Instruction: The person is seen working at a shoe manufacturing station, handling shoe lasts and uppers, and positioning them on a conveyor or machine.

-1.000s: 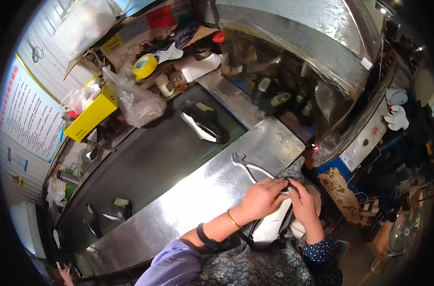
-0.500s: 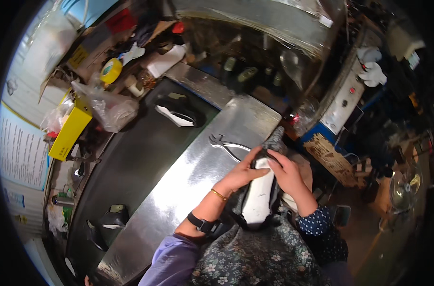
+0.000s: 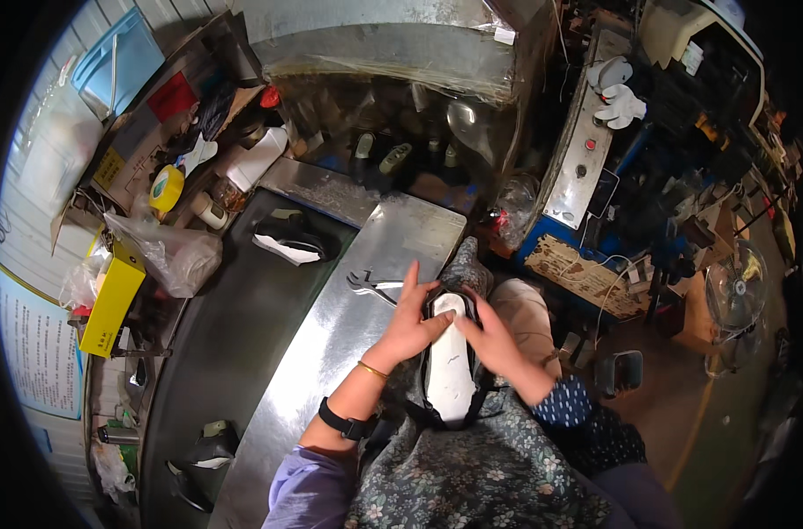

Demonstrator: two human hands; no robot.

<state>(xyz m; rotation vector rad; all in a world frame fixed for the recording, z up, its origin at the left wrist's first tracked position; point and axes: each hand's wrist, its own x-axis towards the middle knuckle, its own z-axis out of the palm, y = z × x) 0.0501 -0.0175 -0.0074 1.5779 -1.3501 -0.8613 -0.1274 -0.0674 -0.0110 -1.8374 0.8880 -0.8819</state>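
A black shoe upper on a last point(image 3: 451, 370) lies sole-up across my lap, its white insole facing me and its dark edge showing around it. My left hand point(image 3: 408, 324) grips the upper end from the left, thumb pressed on the insole and one finger pointing away. On the other side my right hand point(image 3: 495, 342) holds the same end, its thumb also near the insole. Some fingers are hidden behind the shoe. Metal pincers point(image 3: 370, 286) rest on the steel bench point(image 3: 309, 361), just beyond my left hand.
Left of the bench runs a dark conveyor belt point(image 3: 216, 353), carrying a black shoe point(image 3: 288, 236) far off and more shoe parts point(image 3: 209, 445) nearer. A yellow box point(image 3: 112, 300) and plastic bag point(image 3: 176, 256) sit beyond it. At right are a machine panel point(image 3: 578, 159) and a fan point(image 3: 735, 286).
The view has swung to the right, so the surroundings sit further left. Both hands remain on the shoe; a left-hand finger now stretches out and the right thumb has shifted on the insole.
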